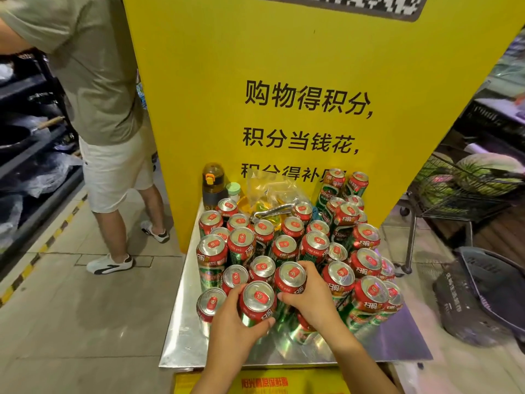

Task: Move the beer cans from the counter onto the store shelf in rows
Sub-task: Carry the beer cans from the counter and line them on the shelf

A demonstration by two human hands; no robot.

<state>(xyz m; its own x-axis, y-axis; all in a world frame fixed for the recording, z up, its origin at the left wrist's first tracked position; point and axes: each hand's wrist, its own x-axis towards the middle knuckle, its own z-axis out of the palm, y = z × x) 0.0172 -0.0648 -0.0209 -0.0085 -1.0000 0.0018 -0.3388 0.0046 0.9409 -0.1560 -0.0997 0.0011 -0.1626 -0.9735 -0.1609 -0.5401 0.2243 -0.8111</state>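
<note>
A: Hands first. Left hand [234, 322] reaching in from bottom edge, forearm angled up and right, fingers and thumb curled round front can [257, 304], thumb low on its near side.
B: Right hand [308, 298]?
A: Forearm coming in from lower right, fingers wrapped over second can [289, 280], just behind and right of front can. Both hands clamped, one can each, knuckles almost meeting between them.
B: Lifted or resting?
A: Cannot tell. Both cans upright.
B: Rest of beer cans [284, 245]?
A: Packed upright on metal counter [181, 336], behind and on both sides of front can; some stacked two high far right of it.
B: Background?
A: Yellow sign board [284, 66] with black characters well behind front can. Water bottle [212, 184] and plastic bag [272, 191] at board's foot. Person in shorts [108, 137] standing far left, by dark shelving. Wire basket of melons [468, 180] far right.
</note>
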